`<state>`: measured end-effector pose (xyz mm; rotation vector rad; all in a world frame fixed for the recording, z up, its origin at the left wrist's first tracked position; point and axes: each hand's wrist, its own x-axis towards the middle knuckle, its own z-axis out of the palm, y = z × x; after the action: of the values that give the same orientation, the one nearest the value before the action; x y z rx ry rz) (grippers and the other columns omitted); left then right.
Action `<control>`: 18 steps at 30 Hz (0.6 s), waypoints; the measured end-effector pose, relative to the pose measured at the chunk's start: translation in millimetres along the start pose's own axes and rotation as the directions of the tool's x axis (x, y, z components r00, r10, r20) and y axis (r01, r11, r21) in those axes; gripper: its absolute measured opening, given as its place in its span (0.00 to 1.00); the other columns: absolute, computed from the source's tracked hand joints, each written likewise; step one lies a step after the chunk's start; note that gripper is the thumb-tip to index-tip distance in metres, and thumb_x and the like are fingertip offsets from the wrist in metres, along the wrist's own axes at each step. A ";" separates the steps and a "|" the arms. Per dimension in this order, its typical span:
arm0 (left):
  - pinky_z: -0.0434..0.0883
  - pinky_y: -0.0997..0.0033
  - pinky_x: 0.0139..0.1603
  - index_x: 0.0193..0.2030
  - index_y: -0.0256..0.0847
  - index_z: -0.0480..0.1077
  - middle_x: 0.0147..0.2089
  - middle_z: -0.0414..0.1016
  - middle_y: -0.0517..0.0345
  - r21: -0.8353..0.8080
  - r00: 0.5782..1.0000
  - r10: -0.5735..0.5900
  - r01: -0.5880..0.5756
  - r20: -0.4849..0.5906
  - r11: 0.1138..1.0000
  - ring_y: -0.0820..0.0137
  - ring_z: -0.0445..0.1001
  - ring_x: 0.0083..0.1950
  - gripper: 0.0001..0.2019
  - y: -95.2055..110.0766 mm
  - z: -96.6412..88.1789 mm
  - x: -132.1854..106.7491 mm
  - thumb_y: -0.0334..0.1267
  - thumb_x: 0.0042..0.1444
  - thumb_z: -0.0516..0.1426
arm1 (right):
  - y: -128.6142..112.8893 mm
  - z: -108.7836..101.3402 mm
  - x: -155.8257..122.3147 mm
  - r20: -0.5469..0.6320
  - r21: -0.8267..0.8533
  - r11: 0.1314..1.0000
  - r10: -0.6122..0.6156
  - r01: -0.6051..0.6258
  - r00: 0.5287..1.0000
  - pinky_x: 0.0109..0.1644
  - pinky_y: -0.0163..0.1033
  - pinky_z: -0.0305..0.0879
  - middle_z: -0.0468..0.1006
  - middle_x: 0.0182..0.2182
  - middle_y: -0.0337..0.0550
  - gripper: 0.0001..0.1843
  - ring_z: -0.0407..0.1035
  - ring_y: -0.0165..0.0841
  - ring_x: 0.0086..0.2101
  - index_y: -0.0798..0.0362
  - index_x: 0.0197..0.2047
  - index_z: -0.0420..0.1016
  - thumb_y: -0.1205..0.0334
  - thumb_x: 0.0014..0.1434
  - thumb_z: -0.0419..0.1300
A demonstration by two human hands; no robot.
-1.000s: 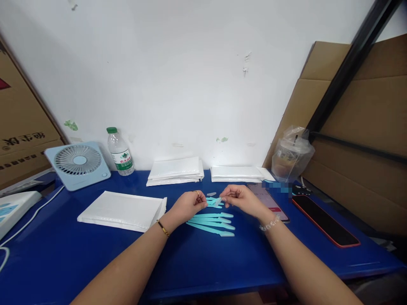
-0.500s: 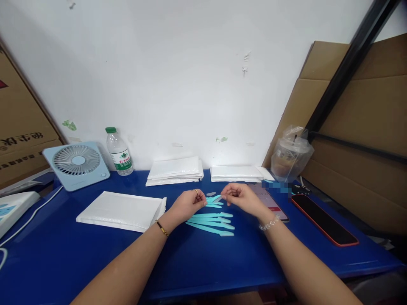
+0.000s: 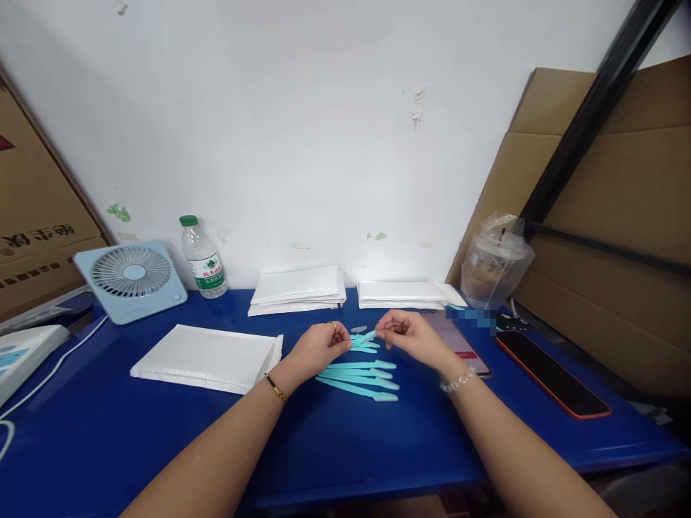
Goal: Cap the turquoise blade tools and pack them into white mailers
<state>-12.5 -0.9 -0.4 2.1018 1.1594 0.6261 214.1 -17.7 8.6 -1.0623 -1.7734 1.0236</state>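
Both hands meet over the middle of the table at a turquoise eyebrow razor (image 3: 368, 337). My left hand (image 3: 322, 347) pinches its handle end between thumb and fingertips. At the other end, the closed fingertips of my right hand (image 3: 409, 335) grip the tip; whether a cover is between them is too small to tell. Below that razor lie more turquoise razors (image 3: 364, 348), partly hidden by my left hand. Nearer to me, several razors (image 3: 359, 375) are fanned out with pale, translucent covers at their right ends. A small clear cover (image 3: 359, 329) lies just behind the hands.
A white padded envelope (image 3: 202, 358) lies left; envelope stacks (image 3: 296, 288) (image 3: 402, 293) stand by the wall. Around are a blue fan (image 3: 132, 277), water bottle (image 3: 204, 259), bagged drink cup (image 3: 489, 262), a phone (image 3: 456, 338) and a red-edged phone (image 3: 551, 374).
The razor's tip end between my hands looked greyish and translucent before and now looks turquoise up to my right fingertips. Both hands stay almost in place.
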 end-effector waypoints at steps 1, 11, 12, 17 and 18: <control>0.59 0.75 0.26 0.34 0.39 0.69 0.29 0.71 0.61 -0.002 1.000 0.002 -0.002 0.006 1.000 0.73 0.66 0.28 0.12 -0.5 0.6 0.0 0.46 0.53 0.54 | 0.4 2.0 -0.1 0.039 0.010 1.000 0.009 -0.009 0.999 0.29 0.34 0.64 0.73 0.23 0.38 0.12 0.68 0.28 0.24 0.55 0.34 0.72 0.54 0.52 0.62; 0.63 0.75 0.31 0.34 0.41 0.71 0.32 0.72 0.59 0.166 0.991 0.039 -0.061 0.131 0.984 0.71 0.69 0.32 0.09 1.3 5.8 -3.3 0.42 0.53 0.54 | 25.9 -50.3 0.1 -0.197 -0.567 0.814 0.016 -0.127 0.980 0.31 0.35 0.62 0.76 0.28 0.41 0.08 0.68 0.31 0.27 0.53 0.35 0.76 0.63 0.52 0.57; 0.63 0.74 0.33 0.36 0.41 0.71 0.34 0.73 0.59 0.225 0.994 0.053 -0.074 0.097 0.971 0.71 0.70 0.34 0.08 1.0 4.9 -2.9 0.41 0.54 0.54 | 29.0 -53.5 -0.1 -0.184 -0.636 0.758 0.036 -0.147 0.982 0.32 0.35 0.61 0.77 0.28 0.41 0.08 0.68 0.32 0.28 0.52 0.35 0.76 0.65 0.50 0.58; 0.61 0.68 0.43 0.40 0.45 0.73 0.44 0.73 0.58 0.488 0.993 0.118 -0.095 -0.018 0.868 0.65 0.69 0.46 0.08 -6.3 0.0 0.8 0.37 0.54 0.55 | 32.4 -48.6 0.9 -0.160 -0.804 0.558 0.132 -0.207 0.978 0.34 0.34 0.60 0.77 0.31 0.45 0.05 0.69 0.34 0.31 0.53 0.30 0.76 0.68 0.49 0.59; 0.61 0.68 0.43 0.40 0.45 0.73 0.44 0.73 0.58 0.508 0.993 0.115 -0.090 -0.019 0.856 0.64 0.69 0.47 0.08 -7.9 -0.1 1.6 0.37 0.54 0.55 | 32.0 -46.3 1.5 -0.159 -0.810 0.546 0.146 -0.213 0.976 0.33 0.34 0.59 0.77 0.30 0.46 0.05 0.69 0.34 0.30 0.53 0.29 0.76 0.68 0.50 0.59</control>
<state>-16.2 3.6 -6.0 2.6187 1.3584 0.4510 264.3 4.4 -4.4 -1.8592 -2.1569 0.1599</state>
